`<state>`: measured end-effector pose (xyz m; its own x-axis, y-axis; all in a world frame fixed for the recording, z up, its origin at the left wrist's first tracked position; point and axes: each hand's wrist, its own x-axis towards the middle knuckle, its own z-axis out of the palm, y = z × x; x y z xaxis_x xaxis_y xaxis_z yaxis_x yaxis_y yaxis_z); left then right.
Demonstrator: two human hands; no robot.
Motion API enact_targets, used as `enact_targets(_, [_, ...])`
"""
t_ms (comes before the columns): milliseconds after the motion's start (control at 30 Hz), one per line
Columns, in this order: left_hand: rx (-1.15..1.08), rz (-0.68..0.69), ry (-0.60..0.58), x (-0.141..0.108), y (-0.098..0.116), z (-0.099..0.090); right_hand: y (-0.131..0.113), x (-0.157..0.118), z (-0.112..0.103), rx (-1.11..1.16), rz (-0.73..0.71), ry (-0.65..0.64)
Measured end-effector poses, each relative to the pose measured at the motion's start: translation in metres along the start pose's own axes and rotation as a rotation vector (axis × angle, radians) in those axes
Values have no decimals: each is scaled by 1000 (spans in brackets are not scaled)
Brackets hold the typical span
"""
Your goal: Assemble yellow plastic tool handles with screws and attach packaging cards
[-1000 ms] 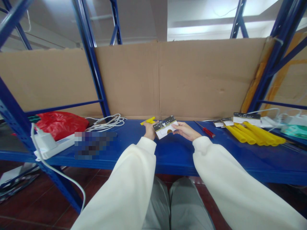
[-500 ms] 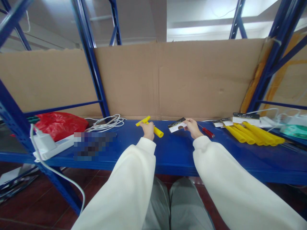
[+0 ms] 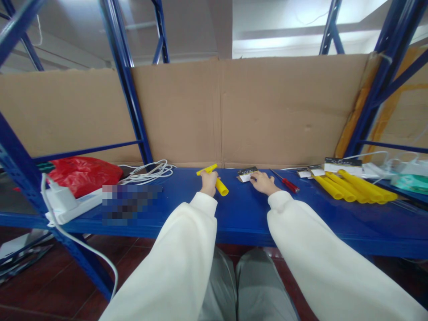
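Note:
My left hand (image 3: 208,183) is closed around a yellow T-shaped tool with a thick round handle (image 3: 222,187). The tool's crossbar points away from me, and its middle is hidden by my fingers. To the right, a small black-and-white header card (image 3: 244,174) lies on the blue shelf. My right hand (image 3: 263,183) rests palm down at the card's right edge, fingers spread and touching it. Just beyond that hand lies a screwdriver with a red handle (image 3: 290,185).
Several yellow tools with header cards (image 3: 354,187) lie in a row on the right. At left are a red plastic bag (image 3: 83,174), a white power strip (image 3: 76,208) and a coiled white cable (image 3: 150,171). Cardboard (image 3: 284,111) stands along the back, between blue posts.
My right hand has lowered the card onto the shelf and loosened its fingers over it. My left hand has shifted slightly right, still holding the yellow tool.

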<state>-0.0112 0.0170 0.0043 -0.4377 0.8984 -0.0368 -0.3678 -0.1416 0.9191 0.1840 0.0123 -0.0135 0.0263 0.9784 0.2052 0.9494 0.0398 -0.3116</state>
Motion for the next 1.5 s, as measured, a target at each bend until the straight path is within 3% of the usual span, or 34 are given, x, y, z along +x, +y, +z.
enact_targets(133, [52,-17,-47,-3,0,0,-3,5,1,-29,5,-136])
enact_targets(500, [342,-42,-250,-18,-2,1,19,44,-1,-156,263,-164])
enact_targets(933, [446,-101,-482,-25,-5,-1,32,60,3,-175,259,-137])
enact_targets(1367, [433,-72,-563,-22,-9,-1,41,61,7,-117,222,-133])
enact_targets(1500, [436,-52,-572,-20,-12,0,43,61,9,-93,200,-72])
